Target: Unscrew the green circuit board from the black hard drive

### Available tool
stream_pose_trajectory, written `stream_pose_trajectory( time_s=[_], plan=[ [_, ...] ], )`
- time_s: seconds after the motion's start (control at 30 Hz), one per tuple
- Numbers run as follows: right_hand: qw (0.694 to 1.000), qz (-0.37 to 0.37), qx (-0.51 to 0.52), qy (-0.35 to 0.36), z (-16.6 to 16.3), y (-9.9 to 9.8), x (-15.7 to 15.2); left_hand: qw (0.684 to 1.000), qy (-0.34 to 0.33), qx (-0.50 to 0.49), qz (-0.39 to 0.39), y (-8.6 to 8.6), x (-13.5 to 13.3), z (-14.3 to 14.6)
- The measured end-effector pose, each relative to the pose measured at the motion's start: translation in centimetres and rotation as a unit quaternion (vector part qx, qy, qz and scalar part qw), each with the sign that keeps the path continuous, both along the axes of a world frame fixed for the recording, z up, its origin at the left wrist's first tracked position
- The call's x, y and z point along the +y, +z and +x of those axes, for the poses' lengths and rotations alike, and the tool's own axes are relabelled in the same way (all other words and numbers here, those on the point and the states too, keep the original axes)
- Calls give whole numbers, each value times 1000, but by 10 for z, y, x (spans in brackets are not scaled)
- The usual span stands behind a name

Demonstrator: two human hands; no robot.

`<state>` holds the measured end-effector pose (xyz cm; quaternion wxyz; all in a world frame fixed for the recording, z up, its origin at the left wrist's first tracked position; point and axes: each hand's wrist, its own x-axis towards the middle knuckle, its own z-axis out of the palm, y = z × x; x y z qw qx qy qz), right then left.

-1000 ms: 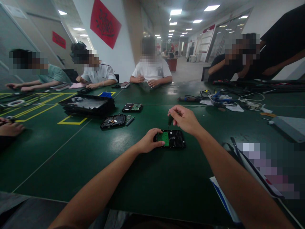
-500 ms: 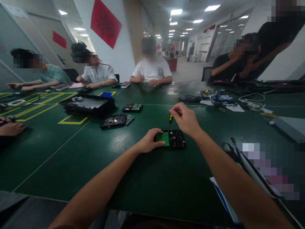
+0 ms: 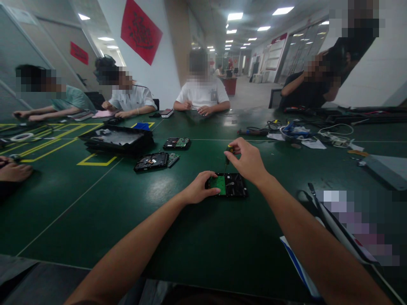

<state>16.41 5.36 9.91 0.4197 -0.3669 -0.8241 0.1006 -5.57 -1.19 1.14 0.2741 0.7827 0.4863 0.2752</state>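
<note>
A black hard drive lies flat on the green table, its green circuit board facing up. My left hand grips the drive's left end, the thumb along the near side and the fingers at the far side. Above the drive, my right hand pinches the handle of a yellow and black screwdriver. The screwdriver stands nearly upright, its thin shaft reaching down to the right edge of the circuit board. Whether the tip sits in a screw is too small to tell.
Two more hard drives, one nearer and one farther, lie left of my hands, with a loose circuit board. Behind them stands a black tray. Cables are heaped at the back right. Several people sit around the table.
My right hand's fingers have shifted around the screwdriver handle, and its top now shows less. The left hand and the hard drive have stayed put. People at the back right have moved.
</note>
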Motion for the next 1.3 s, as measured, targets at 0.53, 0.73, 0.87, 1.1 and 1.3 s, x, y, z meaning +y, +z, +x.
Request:
stream_pose_trajectory(
  time_s=[0.53,0.73,0.87,1.1,1.3],
  plan=[
    [999,29,-15,7,-1,3,-3,1000,1,-3,10,-2,1,0],
    [1000,1,5,-1,0,3,-2,1000,-3,0,10,-2,0,0],
    [999,35,-7,13,-1,4,-4,1000,-2,0,14,-1,0,0],
    [1000,2,22,-3,0,2,-2,1000,-4,0,8,-1,-1,-1],
    [999,39,13,10,-1,2,-3,1000,-2,0,6,0,-1,-1]
  ],
)
